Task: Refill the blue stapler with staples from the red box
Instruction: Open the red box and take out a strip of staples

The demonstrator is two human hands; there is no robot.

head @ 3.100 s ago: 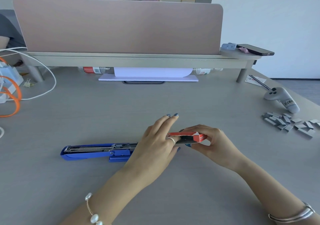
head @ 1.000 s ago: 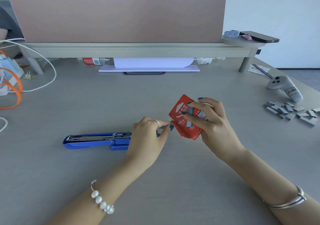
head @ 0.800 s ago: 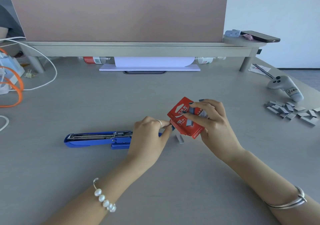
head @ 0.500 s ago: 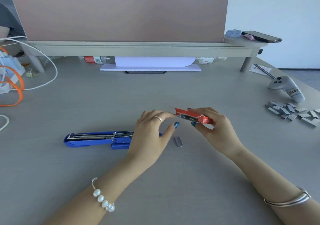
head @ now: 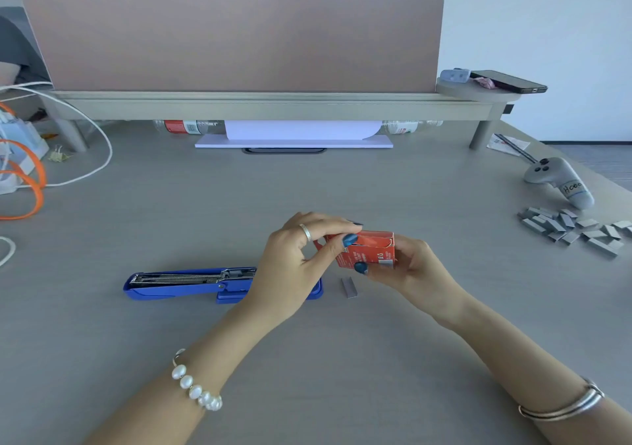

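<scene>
Just above the middle of the grey desk (head: 342,359), both hands meet on the red box (head: 371,251). The left hand (head: 294,263) pinches the box's left end, its thumb pressed against the near face and its fingers (head: 328,220) curled over the top, where a small flap stands open; a ring sits on one of those fingers. The right hand (head: 417,266) closes on the box from the right, thumb under its near lower edge and the other fingers hidden behind it, so the box is held off the desk between the two hands. Directly below the box a single strip of staples (head: 349,288) lies flat on the desk, touched by neither hand. Just to the left, partly behind the left hand, the blue stapler (head: 191,283) lies lengthways on the desk with its top swung open and the metal channel showing. A pearl bracelet (head: 196,388) circles the left wrist and a silver bangle (head: 564,407) the right. Far off at the right edge a heap of loose staple strips (head: 574,229) lies beside a grey controller (head: 559,181). At the back stands a pink divider (head: 232,37) on a low shelf (head: 273,104), with a phone (head: 509,81) resting on the shelf's right end, and white and orange cables (head: 30,177) trail at the left.
</scene>
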